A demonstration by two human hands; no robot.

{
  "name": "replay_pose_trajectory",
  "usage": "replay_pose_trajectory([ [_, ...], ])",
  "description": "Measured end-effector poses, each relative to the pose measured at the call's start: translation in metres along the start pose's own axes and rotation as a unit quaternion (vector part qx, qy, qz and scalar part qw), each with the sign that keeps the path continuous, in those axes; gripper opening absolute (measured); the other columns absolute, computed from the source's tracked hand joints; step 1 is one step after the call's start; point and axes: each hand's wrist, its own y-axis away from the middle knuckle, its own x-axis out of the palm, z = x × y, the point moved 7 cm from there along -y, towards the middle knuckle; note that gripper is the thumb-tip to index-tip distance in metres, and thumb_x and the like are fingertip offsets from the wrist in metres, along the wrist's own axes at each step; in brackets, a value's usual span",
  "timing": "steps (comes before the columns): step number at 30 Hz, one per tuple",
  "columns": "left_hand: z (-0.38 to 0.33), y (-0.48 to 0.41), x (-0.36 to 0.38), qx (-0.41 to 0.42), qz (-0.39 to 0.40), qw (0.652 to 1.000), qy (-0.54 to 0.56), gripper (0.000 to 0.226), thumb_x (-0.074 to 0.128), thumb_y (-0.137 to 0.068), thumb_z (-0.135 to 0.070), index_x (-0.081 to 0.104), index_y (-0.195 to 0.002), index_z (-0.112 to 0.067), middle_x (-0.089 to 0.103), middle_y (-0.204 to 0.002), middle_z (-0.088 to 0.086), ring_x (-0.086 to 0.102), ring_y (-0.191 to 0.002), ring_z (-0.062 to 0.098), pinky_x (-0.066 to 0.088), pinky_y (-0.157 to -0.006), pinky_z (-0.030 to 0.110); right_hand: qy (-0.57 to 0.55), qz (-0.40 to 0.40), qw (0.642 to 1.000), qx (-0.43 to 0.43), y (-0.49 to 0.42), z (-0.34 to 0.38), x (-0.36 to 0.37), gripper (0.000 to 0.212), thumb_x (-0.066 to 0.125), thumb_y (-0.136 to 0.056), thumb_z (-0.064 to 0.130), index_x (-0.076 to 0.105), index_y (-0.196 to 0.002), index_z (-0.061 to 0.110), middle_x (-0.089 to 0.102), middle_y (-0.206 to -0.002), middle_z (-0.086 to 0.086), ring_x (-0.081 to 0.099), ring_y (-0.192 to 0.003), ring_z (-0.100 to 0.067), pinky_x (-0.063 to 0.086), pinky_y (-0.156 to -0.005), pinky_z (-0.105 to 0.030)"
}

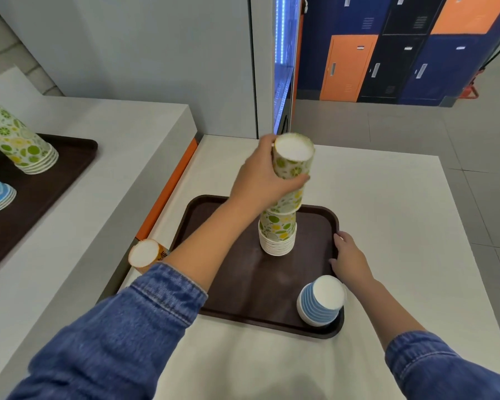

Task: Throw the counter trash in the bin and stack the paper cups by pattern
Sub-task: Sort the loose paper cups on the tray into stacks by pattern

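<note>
— Citrus cup (293,163), the one in the left hand (260,180): where is it against the citrus stack (277,232)?

— Directly above it. The cup is upside down, its white bottom is toward the camera. Its mouth meets the top of the stack, which stands near the middle of the brown tray (243,284). I cannot tell if it is pushed fully down.

— And the long axis?

— Nearly upright and almost in line with the stack, only a little tilted. I think the coming move is a straight push down along this axis. If the tilt is not corrected, the tall stack can lean over.

— How does the left hand hold it?

— The fingers are curled round the upper half of the cup, from its left side. It is a closed grip, not a wide one.

— The right hand (351,256)?

— It lies on the right rim of the tray, fingers rather straight, and it holds nothing. It seems to keep the tray steady. It is also the hand nearer to the blue striped cups (319,306) at the near right corner of the tray.

— Other cups?

— An orange cup (145,254) stands on the tabletop (387,212) just left of the tray, partly behind the left arm. The left hand is nearer to that one.
</note>
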Motion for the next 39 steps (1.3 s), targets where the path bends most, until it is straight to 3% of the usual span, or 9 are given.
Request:
replay_pose_trajectory([
  [11, 0.078, 0.031, 0.04, -0.092, 0.04, 0.995, 0.002, 0.074, 0.082, -0.067, -0.033, 0.037, -0.125, -0.024, 0.056, -0.12, -0.005, 0.056, -0.11, 0.014, 0.052, -0.09, 0.037, 0.007, 0.001, 1.0, -0.002, -0.003, -0.005, 0.004, 0.067, 0.062, -0.087, 0.008, 0.029, -0.145, 0.003, 0.022, -0.155, -0.009, 0.045, -0.13, -0.029, 0.038, -0.104, -0.034],
  [15, 0.079, 0.04, 0.038, -0.105, 0.041, 0.994, 0.004, 0.071, 0.081, -0.068, -0.033, 0.038, -0.123, -0.027, 0.056, -0.118, -0.006, 0.056, -0.11, 0.015, 0.052, -0.089, 0.036, 0.0, 0.007, 1.0, 0.002, 0.0, -0.005, 0.002, 0.068, 0.059, -0.091, 0.023, 0.027, -0.147, 0.003, 0.023, -0.155, -0.012, 0.034, -0.137, -0.029, 0.033, -0.109, -0.037],
  [19, 0.085, 0.06, 0.029, -0.111, 0.038, 0.993, -0.003, 0.072, 0.081, -0.067, -0.034, 0.037, -0.123, -0.028, 0.056, -0.118, -0.005, 0.056, -0.109, 0.015, 0.053, -0.09, 0.039, -0.126, -0.052, 0.991, -0.016, 0.022, 0.01, -0.025, 0.053, 0.053, -0.095, 0.03, 0.041, -0.141, 0.007, 0.039, -0.148, -0.009, 0.038, -0.135, -0.024, 0.032, -0.109, -0.036],
  [22, 0.087, 0.071, 0.021, -0.112, 0.033, 0.993, -0.002, 0.075, 0.082, -0.067, -0.033, 0.035, -0.126, -0.027, 0.054, -0.117, -0.006, 0.055, -0.11, 0.015, 0.052, -0.091, 0.038, -0.279, -0.079, 0.956, -0.036, 0.047, 0.03, -0.05, 0.036, 0.051, -0.096, 0.031, 0.058, -0.127, 0.016, 0.057, -0.133, 0.001, 0.051, -0.122, -0.013, 0.039, -0.104, -0.031],
  [25, 0.087, 0.08, 0.014, -0.111, 0.029, 0.993, 0.012, 0.084, 0.084, -0.066, -0.033, 0.034, -0.132, -0.028, 0.053, -0.124, -0.006, 0.053, -0.114, 0.012, 0.05, -0.096, 0.037, -0.378, -0.069, 0.922, -0.054, 0.073, 0.05, -0.071, 0.028, 0.049, -0.095, 0.037, 0.066, -0.115, 0.027, 0.063, -0.121, 0.014, 0.054, -0.112, 0.005, 0.038, -0.097, -0.018],
  [28, 0.084, 0.089, 0.005, -0.114, 0.032, 0.993, 0.026, 0.098, 0.085, -0.065, -0.035, 0.026, -0.143, -0.029, 0.043, -0.141, -0.007, 0.042, -0.119, 0.003, 0.04, -0.101, 0.025, -0.4, -0.044, 0.912, -0.082, 0.096, 0.068, -0.079, 0.031, 0.054, -0.083, 0.048, 0.066, -0.109, 0.036, 0.063, -0.116, 0.022, 0.054, -0.108, 0.013, 0.041, -0.096, -0.019],
  [31, 0.079, 0.102, -0.019, -0.084, -0.015, 0.996, -0.016, 0.098, 0.081, -0.068, -0.043, 0.023, -0.146, -0.033, 0.032, -0.15, -0.01, 0.034, -0.133, 0.004, 0.032, -0.107, 0.026, -0.341, -0.051, 0.932, -0.111, 0.11, 0.083, -0.08, 0.054, 0.063, -0.07, 0.054, 0.063, -0.12, 0.032, 0.06, -0.12, 0.017, 0.054, -0.111, 0.002, 0.04, -0.097, -0.019],
  [34, 0.069, 0.122, -0.053, -0.054, -0.098, 0.993, -0.031, 0.082, 0.077, -0.074, -0.041, 0.031, -0.142, -0.034, 0.037, -0.146, -0.012, 0.035, -0.128, -0.001, 0.033, -0.101, 0.02, -0.299, -0.076, 0.936, -0.171, 0.113, 0.109, -0.087, 0.071, 0.065, -0.069, 0.056, 0.052, -0.133, 0.028, 0.054, -0.128, 0.012, 0.048, -0.12, 0.0, 0.037, -0.101, -0.019],
  [39, 0.052, 0.147, -0.1, -0.006, -0.191, 0.98, -0.056, 0.056, 0.074, -0.078, -0.036, 0.049, -0.128, -0.029, 0.046, -0.126, -0.017, 0.045, -0.118, -0.004, 0.033, -0.094, 0.007, -0.291, -0.123, 0.927, -0.203, 0.106, 0.129, -0.102, 0.066, 0.071, -0.077, 0.043, 0.046, -0.136, 0.026, 0.051, -0.129, 0.007, 0.047, -0.122, -0.006, 0.039, -0.103, -0.027],
])
